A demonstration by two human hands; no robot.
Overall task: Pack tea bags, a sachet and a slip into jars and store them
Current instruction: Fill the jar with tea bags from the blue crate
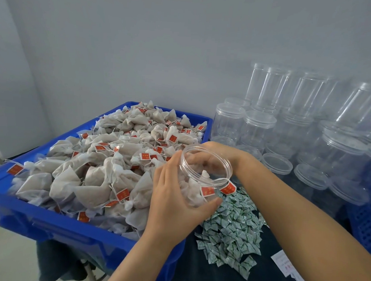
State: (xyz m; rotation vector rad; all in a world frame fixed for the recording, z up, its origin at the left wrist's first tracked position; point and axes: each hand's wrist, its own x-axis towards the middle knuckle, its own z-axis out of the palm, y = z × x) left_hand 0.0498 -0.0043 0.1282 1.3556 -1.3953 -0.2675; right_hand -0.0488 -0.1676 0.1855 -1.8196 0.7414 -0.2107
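Jar [202, 178] clasped in left grip [174, 194], right grip's [203, 160] fingers inside, state unclear.

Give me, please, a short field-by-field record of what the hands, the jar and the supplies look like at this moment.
left hand: left hand grips the side of the open jar
right hand: right hand holds the jar's far side
jar contents: several tea bags, one red tag hanging over the rim
tea bag supply: heaped in the blue crate
sachets: green-and-white pile on the dark cloth
slips: printed slips, bottom right
empty jars: lidded jars stacked at right
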